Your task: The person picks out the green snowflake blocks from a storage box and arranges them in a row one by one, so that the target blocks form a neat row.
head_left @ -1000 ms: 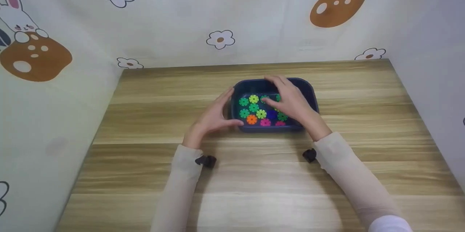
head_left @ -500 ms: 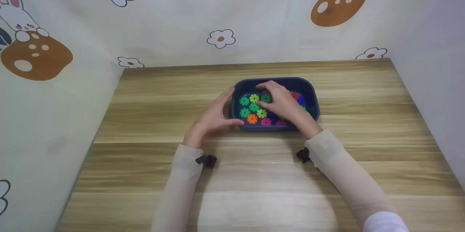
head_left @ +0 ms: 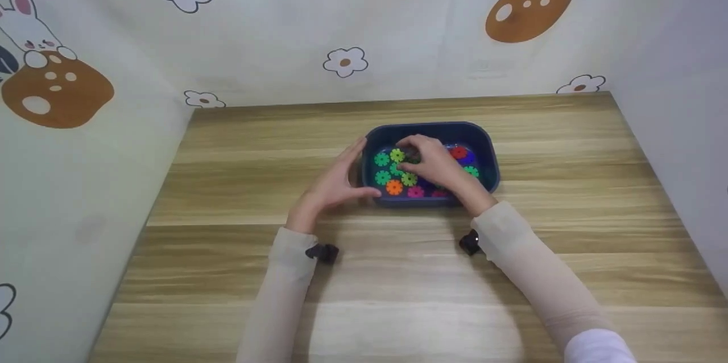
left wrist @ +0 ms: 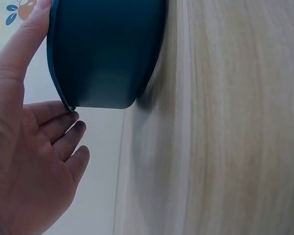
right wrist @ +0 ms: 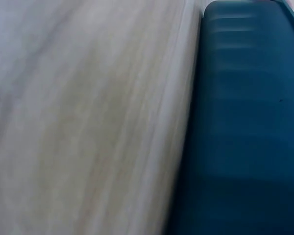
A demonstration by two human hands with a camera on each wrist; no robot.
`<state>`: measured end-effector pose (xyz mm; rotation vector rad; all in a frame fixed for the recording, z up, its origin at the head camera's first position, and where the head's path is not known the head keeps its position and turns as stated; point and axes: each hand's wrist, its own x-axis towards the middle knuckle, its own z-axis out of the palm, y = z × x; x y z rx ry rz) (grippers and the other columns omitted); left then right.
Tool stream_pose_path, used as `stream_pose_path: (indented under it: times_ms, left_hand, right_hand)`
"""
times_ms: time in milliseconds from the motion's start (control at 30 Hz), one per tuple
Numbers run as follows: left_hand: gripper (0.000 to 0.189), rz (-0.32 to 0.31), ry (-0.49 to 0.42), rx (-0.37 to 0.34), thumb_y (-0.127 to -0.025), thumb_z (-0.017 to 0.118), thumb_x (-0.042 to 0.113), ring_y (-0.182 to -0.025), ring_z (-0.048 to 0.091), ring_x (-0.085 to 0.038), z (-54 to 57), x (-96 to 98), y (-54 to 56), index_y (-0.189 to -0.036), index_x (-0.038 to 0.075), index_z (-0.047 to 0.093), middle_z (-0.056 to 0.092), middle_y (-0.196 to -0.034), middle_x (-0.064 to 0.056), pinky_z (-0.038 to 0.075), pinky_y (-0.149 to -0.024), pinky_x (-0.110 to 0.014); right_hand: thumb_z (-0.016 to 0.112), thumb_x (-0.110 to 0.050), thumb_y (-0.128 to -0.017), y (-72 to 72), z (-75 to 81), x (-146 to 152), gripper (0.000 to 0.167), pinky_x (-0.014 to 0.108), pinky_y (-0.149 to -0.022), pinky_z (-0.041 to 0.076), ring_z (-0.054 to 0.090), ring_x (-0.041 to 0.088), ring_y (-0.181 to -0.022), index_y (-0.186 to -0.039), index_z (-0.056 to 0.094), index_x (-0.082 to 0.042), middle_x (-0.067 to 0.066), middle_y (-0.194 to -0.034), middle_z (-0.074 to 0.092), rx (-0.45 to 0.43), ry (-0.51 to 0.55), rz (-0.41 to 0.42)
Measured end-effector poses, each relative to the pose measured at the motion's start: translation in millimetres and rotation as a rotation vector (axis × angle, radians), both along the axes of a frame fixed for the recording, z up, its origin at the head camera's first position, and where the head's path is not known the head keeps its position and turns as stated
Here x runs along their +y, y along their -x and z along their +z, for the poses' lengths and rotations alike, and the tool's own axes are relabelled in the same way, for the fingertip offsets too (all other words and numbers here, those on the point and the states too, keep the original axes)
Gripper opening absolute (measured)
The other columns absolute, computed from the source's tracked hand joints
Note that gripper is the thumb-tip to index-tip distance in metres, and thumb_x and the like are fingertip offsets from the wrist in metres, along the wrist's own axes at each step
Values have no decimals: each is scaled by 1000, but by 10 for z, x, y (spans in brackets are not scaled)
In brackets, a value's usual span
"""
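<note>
A dark blue plastic bin stands on the table, holding several small notched discs. Green, yellow-green, orange, pink, red and blue ones show, among them an orange disc and a red disc. My left hand spans the bin's left end, thumb at the front corner and fingertips at the back corner. The left wrist view shows these fingers nearly straight against the rim. Inside the bin, my right hand reaches down over the discs, thumb and forefinger apart above green ones. Its palm hides the discs beneath.
The wood-grain table extends around the bin. A patterned cloth wall rises at the back, with pale side walls left and right. Small black wrist cameras hang at both cuffs. The right wrist view holds only the bin's side and table.
My right hand has moved left and lower into the bin, away from its back rim, uncovering red, blue and green discs on the right. The left hand has stayed put.
</note>
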<state>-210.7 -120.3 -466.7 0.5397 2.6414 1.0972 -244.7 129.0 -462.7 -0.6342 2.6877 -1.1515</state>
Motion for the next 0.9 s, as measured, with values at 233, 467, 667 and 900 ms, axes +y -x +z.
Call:
stream_pose_path:
  times_ms: [233, 467, 667, 900]
  left_hand:
    - [112, 2, -5, -9, -76, 83, 49, -156, 15, -28, 1, 14, -7, -161, 27, 13, 12, -170, -5, 20, -125, -54]
    - [111, 8, -11, -11, -77, 84, 44, -156, 16, -28, -14, 2, 3, -161, 27, 14, 13, -170, -4, 20, -126, -53]
    - [110, -1, -29, -9, -77, 84, 45, -156, 16, -28, -23, -2, 9, -161, 27, 15, 14, -169, -5, 19, -126, -53]
    - [110, 11, -9, -26, -78, 83, 47, -156, 16, -29, -12, -7, -5, -161, 29, 13, 14, -169, -6, 19, -126, -53]
  right_hand:
    - [75, -12, -88, 27, -39, -6, 41, 45, -96, 57, 68, 33, -110, -125, 63, 3, 20, -123, 67, -127, 24, -6]
    - [75, -8, -87, 45, -62, -26, 35, 44, -95, 57, 68, 33, -107, -119, 66, 3, 21, -117, 70, -179, 3, -35]
    - [77, -6, -84, 60, -70, -83, 31, 42, -93, 58, 68, 30, -103, -114, 69, 1, 19, -111, 72, -170, -66, -58]
    - [78, -4, -82, 78, -69, -175, 27, 40, -89, 58, 65, 26, -96, -108, 71, -1, 16, -105, 71, -117, -171, -34]
